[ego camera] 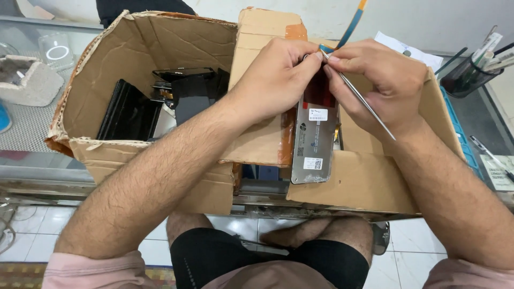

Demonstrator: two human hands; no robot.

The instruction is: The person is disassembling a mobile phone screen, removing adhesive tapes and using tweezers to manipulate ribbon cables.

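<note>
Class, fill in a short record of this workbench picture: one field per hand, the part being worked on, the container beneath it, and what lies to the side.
Left hand: grips the top end of the flat grey metal-backed panel
Right hand: holds thin metal tweezers, tips at the panel's top
Panel: upright, labels on its back
Beneath: open brown cardboard box holding black flat parts
Right side: dark pen holder

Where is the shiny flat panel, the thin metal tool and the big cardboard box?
Shiny flat panel (313, 144): head view, middle of its metal back.
Thin metal tool (364, 103): head view, bare shaft below the right hand.
Cardboard box (139, 48): head view, inner back wall.
</note>
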